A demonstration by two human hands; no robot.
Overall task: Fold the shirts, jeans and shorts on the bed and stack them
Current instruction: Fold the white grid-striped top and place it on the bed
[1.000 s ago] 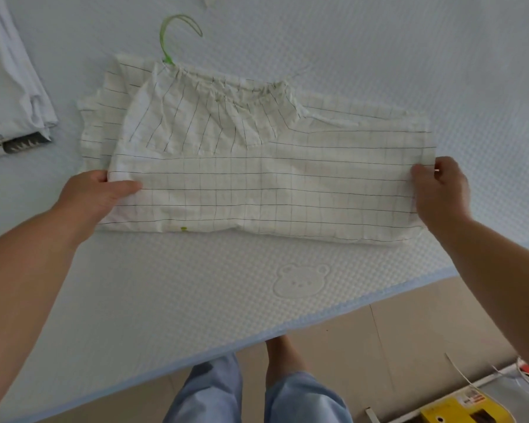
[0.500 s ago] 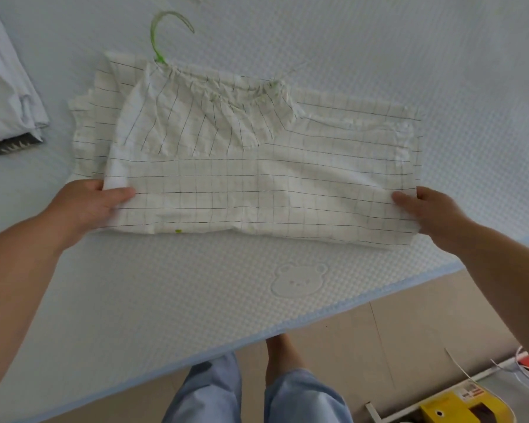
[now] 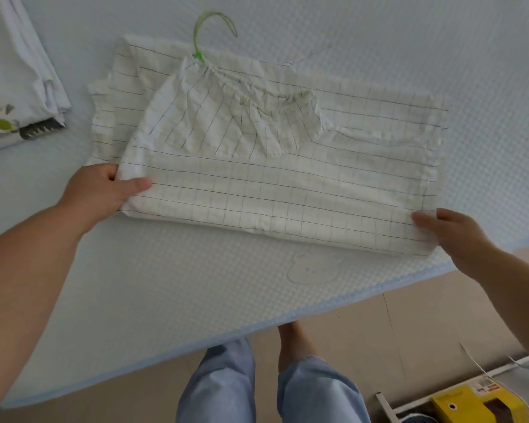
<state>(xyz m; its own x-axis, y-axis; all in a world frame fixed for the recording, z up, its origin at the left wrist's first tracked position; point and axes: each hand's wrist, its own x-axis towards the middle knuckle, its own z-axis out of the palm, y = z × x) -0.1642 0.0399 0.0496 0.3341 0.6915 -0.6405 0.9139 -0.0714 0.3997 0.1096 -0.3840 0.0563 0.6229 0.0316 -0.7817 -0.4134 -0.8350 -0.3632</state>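
A white checked shirt (image 3: 287, 184) lies folded on the bed (image 3: 409, 50), close to the near edge, with its gathered collar turned up toward the far side. A green hanger hook (image 3: 208, 29) comes out at the top of it. The left hand (image 3: 101, 193) grips the left end of the folded edge, the thumb on top of the cloth and the fingers curled under. The right hand (image 3: 452, 236) holds the right corner, the thumb lying on the fabric; its other fingers I cannot see well. Far to the left rests a pile of white clothes (image 3: 19, 83). Below the bed stands a yellow box (image 3: 468, 404) on the floor.
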